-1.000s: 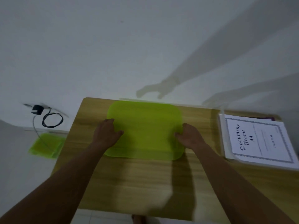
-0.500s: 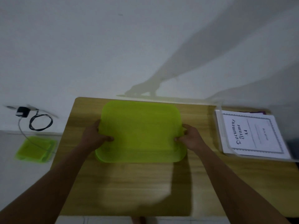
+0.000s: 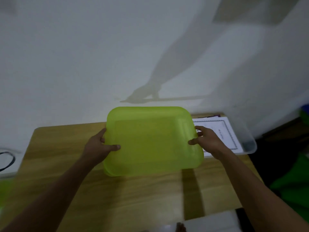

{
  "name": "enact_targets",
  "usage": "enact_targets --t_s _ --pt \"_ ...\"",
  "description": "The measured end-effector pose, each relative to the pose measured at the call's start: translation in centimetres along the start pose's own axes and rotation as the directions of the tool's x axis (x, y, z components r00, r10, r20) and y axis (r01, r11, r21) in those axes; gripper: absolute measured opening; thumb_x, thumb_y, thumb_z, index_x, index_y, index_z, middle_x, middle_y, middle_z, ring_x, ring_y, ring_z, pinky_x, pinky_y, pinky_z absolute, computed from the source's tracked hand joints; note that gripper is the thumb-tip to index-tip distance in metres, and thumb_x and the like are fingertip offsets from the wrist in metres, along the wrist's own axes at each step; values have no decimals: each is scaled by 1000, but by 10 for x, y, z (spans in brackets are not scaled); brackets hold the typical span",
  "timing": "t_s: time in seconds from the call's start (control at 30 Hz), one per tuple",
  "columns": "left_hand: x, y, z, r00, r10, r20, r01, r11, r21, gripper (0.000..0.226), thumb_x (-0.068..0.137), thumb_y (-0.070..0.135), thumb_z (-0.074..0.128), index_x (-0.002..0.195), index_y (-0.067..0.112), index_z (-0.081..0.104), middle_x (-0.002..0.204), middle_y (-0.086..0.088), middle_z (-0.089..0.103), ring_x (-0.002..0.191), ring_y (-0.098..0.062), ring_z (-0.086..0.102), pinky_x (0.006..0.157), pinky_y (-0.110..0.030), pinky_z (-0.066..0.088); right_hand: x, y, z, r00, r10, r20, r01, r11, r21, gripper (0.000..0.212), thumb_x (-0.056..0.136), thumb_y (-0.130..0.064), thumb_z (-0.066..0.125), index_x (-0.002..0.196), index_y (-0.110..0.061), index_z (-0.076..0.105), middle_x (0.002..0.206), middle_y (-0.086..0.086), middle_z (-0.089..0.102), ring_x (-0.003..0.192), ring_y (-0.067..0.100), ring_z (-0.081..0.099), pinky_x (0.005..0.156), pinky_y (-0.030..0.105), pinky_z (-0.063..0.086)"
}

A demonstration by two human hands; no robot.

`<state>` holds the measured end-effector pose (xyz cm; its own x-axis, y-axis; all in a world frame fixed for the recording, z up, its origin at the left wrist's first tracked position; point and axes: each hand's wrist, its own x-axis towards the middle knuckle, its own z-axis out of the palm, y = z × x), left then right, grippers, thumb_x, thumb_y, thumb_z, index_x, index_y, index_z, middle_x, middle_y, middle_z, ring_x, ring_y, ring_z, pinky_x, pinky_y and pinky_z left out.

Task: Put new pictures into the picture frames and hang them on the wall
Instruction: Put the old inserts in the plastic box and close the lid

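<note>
A translucent lime-green plastic lid (image 3: pixel 150 141) hangs tilted above the wooden table (image 3: pixel 133 198), its far edge raised. My left hand (image 3: pixel 100 146) grips its left edge and my right hand (image 3: pixel 205 141) grips its right edge, thumbs on top. Behind the right hand lies a clear plastic box (image 3: pixel 249 144) holding white document-frame sheets (image 3: pixel 222 133) with a grey ornamental border.
A white wall stands right behind the table. A black cable loop (image 3: pixel 8 161) lies on the floor at the left, with a green patch (image 3: pixel 5 186) below it. Green and dark things (image 3: pixel 294 186) sit at the right edge. A white sheet (image 3: pixel 214 221) lies at the table's near edge.
Both hands have lifted the green lid off the table and carried it rightward; it now overlaps the box of sheets. The view has swung to the right.
</note>
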<state>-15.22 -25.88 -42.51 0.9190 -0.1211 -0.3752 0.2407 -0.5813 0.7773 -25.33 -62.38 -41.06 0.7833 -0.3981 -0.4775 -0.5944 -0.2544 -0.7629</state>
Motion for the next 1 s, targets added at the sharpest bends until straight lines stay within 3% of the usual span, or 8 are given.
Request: enact_targets --t_s 0.1,0.33,0.43,0.57,0.7,0.83,0.9,1.0 --pt "-12 34 52 1000 20 -12 -20 1000 -15 119 36 46 81 146 25 40 102 -8 57 94 -28 59 83 -35 49 3 21 -51 999 -22 -40 22 1000 -1 69 74 -8 83 137 -15 54 100 3 67 90 22 67 79 39 55" --pt "-31 91 176 995 74 -62 -78 995 -57 101 47 25 89 140 21 49 79 7 56 81 -23 57 62 -24 40 28 67 -154 992 -49 -118 49 999 -4 62 78 -11 82 134 -9 54 96 1 64 74 6 60 60 25 47" --pt "-29 108 218 992 66 -107 -68 998 -9 72 67 11 86 133 12 57 89 -2 60 80 -18 53 65 -24 36 48 86 -186 990 -45 -130 42 999 -31 67 78 -13 82 138 -7 51 102 7 62 76 11 59 61 26 45" --pt "-23 120 258 986 66 -155 -57 996 64 67 69 16 85 130 10 58 100 -7 63 83 -18 52 70 -24 36 75 106 -213 991 -41 -127 35 998 -48 68 78 -12 82 138 -6 51 92 -1 61 75 9 60 62 27 45" --pt "-10 121 282 984 84 -157 -59 986 157 68 66 29 87 127 16 59 102 -13 67 103 -31 58 81 -35 48 98 121 -227 993 -32 -115 24 997 -74 70 79 -13 82 140 -7 49 110 11 62 88 22 60 73 30 45" --pt "-2 124 295 980 91 -174 -47 969 242 66 67 32 86 124 11 60 103 -15 67 103 -33 58 83 -38 48 114 130 -231 994 -4 -109 -8 994 -111 71 77 -16 84 139 -6 51 120 12 63 95 23 61 79 31 47" --pt "2 124 298 980 85 -178 -35 964 265 63 68 31 85 122 9 62 104 -15 67 102 -33 58 83 -39 47 121 135 -231 993 -3 -120 -15 988 -155 77 72 -29 86 139 -11 52 127 14 60 105 28 62 88 38 52" --pt "8 120 301 983 48 -178 8 952 306 67 68 38 83 125 10 61 111 -15 67 106 -34 58 87 -42 48 130 143 -229 991 -7 -130 -26 967 -252 86 73 -47 80 146 -19 45 139 18 49 125 37 51 103 49 46"
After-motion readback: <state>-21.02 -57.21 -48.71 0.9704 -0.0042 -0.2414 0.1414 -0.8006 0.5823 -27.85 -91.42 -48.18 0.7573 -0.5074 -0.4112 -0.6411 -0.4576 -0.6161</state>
